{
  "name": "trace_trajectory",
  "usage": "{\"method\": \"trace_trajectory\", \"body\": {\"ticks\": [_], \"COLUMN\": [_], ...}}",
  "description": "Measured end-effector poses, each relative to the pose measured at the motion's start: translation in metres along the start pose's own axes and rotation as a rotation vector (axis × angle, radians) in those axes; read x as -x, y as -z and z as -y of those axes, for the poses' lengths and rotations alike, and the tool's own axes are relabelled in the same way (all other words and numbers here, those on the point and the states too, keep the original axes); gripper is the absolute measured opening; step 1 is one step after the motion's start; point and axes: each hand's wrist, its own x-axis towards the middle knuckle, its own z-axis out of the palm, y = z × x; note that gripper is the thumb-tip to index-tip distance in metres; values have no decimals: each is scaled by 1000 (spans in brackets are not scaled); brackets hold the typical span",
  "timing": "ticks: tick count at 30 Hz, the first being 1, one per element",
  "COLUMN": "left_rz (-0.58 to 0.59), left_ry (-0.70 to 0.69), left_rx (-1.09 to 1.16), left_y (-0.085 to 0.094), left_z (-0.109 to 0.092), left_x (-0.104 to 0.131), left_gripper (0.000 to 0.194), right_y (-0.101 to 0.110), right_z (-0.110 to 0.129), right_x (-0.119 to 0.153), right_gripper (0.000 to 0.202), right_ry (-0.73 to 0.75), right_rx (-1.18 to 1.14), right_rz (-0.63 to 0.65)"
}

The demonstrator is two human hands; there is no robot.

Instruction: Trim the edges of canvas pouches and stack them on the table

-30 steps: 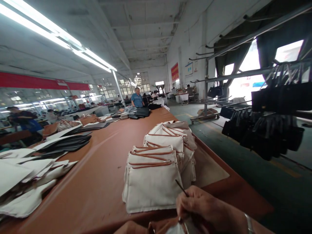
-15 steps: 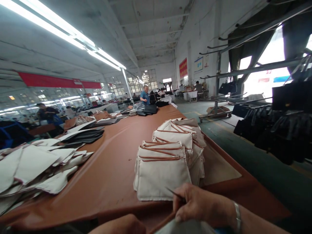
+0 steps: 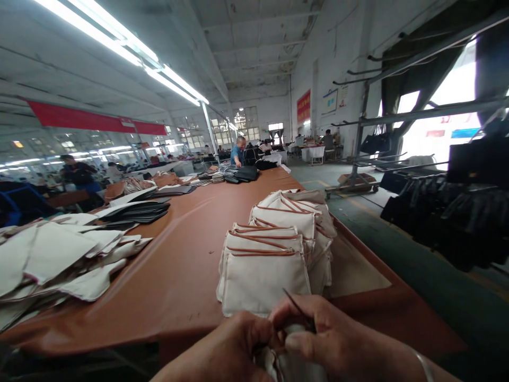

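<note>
Both my hands meet at the bottom edge of the view over a cream fabric piece (image 3: 292,363) that is mostly hidden beneath them. My right hand (image 3: 330,339) pinches a thin dark tool (image 3: 296,306) whose tip sticks up to the left. My left hand (image 3: 226,353) grips the fabric beside it, fingers closed on the cloth. Just beyond my hands stands a stack of cream pouches with brown zip trim (image 3: 264,265) on the long brown table (image 3: 178,265).
More cream pieces (image 3: 59,265) lie at the left, dark flat pieces (image 3: 137,212) behind them. A second pouch stack (image 3: 296,212) sits farther back. A person in blue (image 3: 238,152) works at the far end. Racks with black bags (image 3: 453,207) line the right aisle.
My left hand has come up into view and closed on the fabric next to my right hand. The camera has swung slightly right and down.
</note>
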Motion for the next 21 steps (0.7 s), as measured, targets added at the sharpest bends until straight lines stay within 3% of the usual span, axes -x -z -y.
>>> {"method": "trace_trajectory", "body": {"ticks": [3, 8, 11, 14, 18, 19, 21], "left_rz": [-15, -64, -26, 3, -159, -197, -233], "left_ry": [-1, -52, -92, -46, 102, 124, 115], "left_rx": [30, 63, 78, 128, 127, 123, 110], "left_y": [-3, -7, -5, -4, -7, -8, -11], "left_z": [-5, -6, 0, 10, 23, 26, 29], "left_x": [0, 2, 0, -2, -7, -9, -13], "left_gripper": [35, 44, 55, 55, 41, 38, 32], "right_y": [-9, -12, -13, -14, -21, -23, -25], "right_z": [13, -2, -13, -28, -49, -52, -50], "right_x": [7, 8, 5, 3, 3, 3, 3], "right_gripper": [25, 25, 26, 25, 21, 19, 14], "right_ry": [-25, 78, 190, 294, 482, 495, 362], "right_rx": [15, -188, -3, 290, 672, 691, 569], "right_rz": [57, 63, 2, -39, -172, -201, -215]}}
